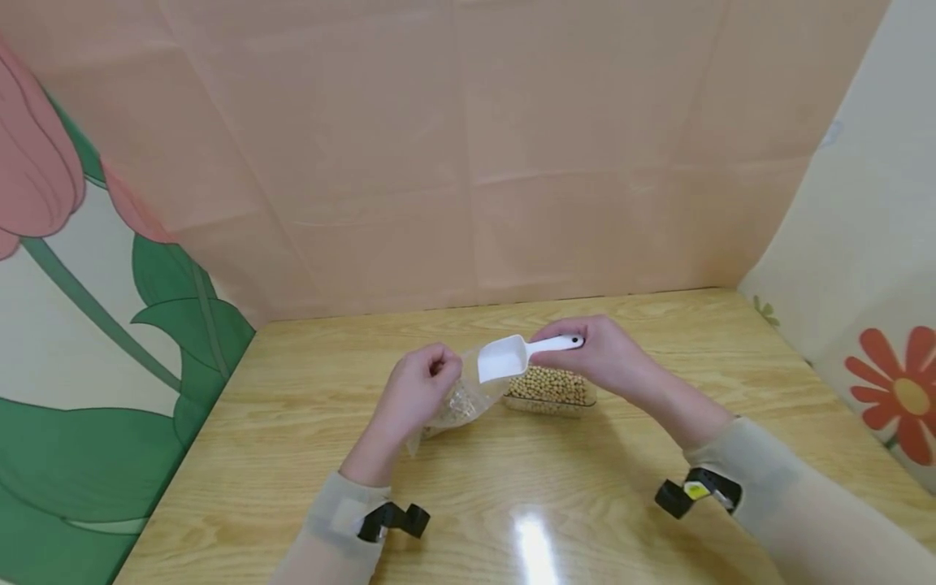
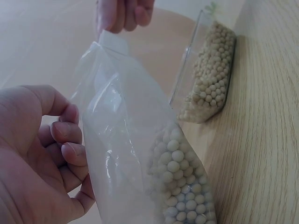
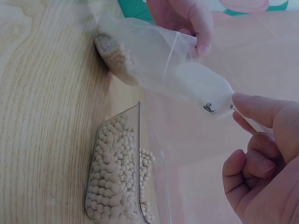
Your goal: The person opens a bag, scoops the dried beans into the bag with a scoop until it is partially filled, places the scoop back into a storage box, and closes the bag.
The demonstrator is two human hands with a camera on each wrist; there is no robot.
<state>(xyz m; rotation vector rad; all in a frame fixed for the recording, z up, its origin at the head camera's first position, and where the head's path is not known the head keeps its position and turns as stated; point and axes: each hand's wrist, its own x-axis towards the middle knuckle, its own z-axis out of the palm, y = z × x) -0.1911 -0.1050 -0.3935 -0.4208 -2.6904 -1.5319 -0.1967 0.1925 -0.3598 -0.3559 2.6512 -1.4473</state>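
My left hand [image 1: 422, 385] pinches the rim of a clear plastic bag [image 2: 117, 121], which slants over the table with round, pale soybeans [image 2: 184, 186] gathered in its lower end. My right hand [image 1: 595, 351] holds a white scoop [image 1: 503, 358] by its handle, thumb along it. The scoop's bowl is tilted into the bag's mouth, and no beans show in it in the head view. Just behind and below the scoop, a clear rectangular container [image 3: 138, 158] full of soybeans [image 1: 552, 385] rests on the table.
The wooden table [image 1: 292, 406] runs back to a pink-covered wall [image 1: 468, 162]. A flower-patterned panel [image 1: 110, 325] stands along the left, and a white wall with a red flower [image 1: 910, 396] is on the right.
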